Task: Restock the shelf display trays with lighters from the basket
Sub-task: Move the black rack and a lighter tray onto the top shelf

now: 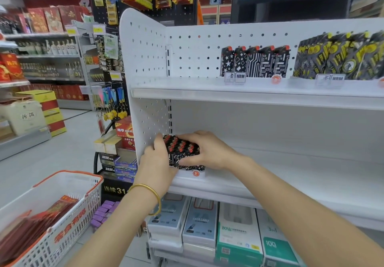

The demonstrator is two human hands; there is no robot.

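Both hands on 1 lighter block [181,150]: black-and-white patterned bodies, red caps, packed upright in rows.

- Block location: on the middle shelf [291,175], back-left corner, just right of the white perforated side panel [143,79], low against it.
- Left hand [158,158]: wedged between the side panel and the block, fingers curled up along the block's panel-facing side, gripping it. Gold bangle [152,194] on that wrist.
- Right hand [205,152]: on the block's side away from the panel, fingers curled over the top row of caps, thumb across the front face. So the block is clamped between the 2 hands.
- White display tray [187,176], with a red round sticker on its front lip, shows directly under the block, just right of the panel's lower edge. Cannot tell if the block is fully seated in it; the hands cover the base.
- Basket [68,172]: white with orange rim, well left of the panel and lower, holding red flat packs [41,221]; apart from both hands.
- Top shelf, right of the panel: 1 tray of similar black-and-white lighters [255,62], then further right yellow-and-black lighters [340,57].
- Below the panel's foot, to the right: boxed cables and chargers [199,221].
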